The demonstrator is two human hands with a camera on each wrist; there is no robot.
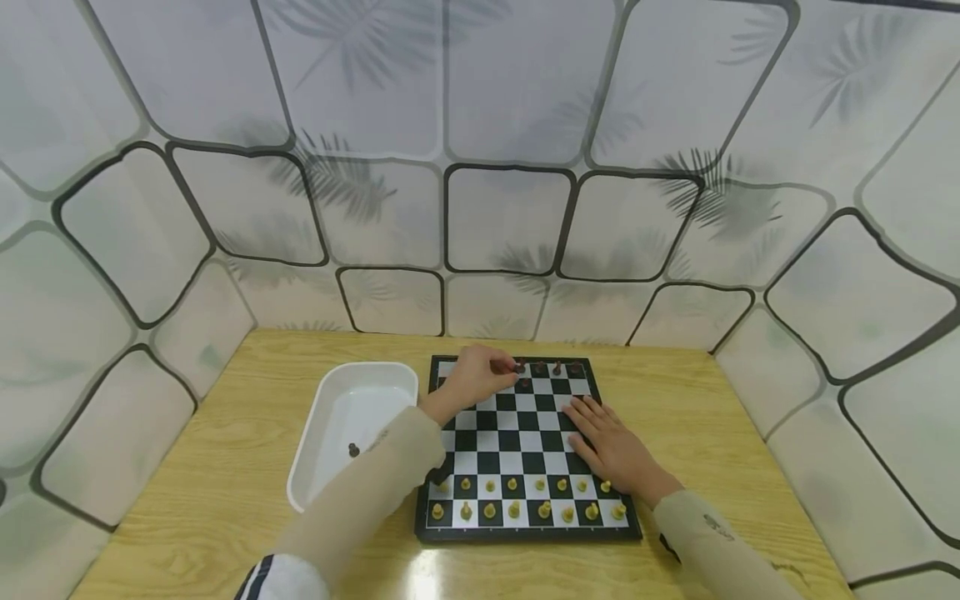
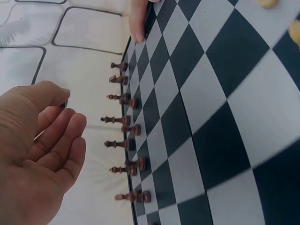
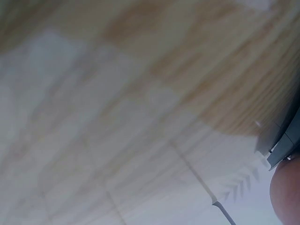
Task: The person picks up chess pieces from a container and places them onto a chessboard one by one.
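Observation:
A black-and-white chessboard (image 1: 498, 439) lies on the wooden table. Over its far side, my left hand (image 1: 474, 379) pinches a small dark chess piece (image 2: 64, 105) between thumb and forefinger, mostly hidden by the fingers. Beside those fingertips, reddish-brown chess pieces (image 1: 557, 367) line the far row, and several brown pawns (image 2: 136, 163) stand just in front of them. My right hand (image 1: 611, 442) rests on the board's right edge, fingers stretched out flat. Yellow chess pieces (image 1: 513, 509) fill the two near rows.
A white tray (image 1: 367, 400) sits left of the board, with a single dark piece (image 1: 353, 450) visible in it; my left sleeve covers its near right part. Patterned fabric walls (image 1: 502, 217) enclose the back and sides of the table (image 1: 675, 392).

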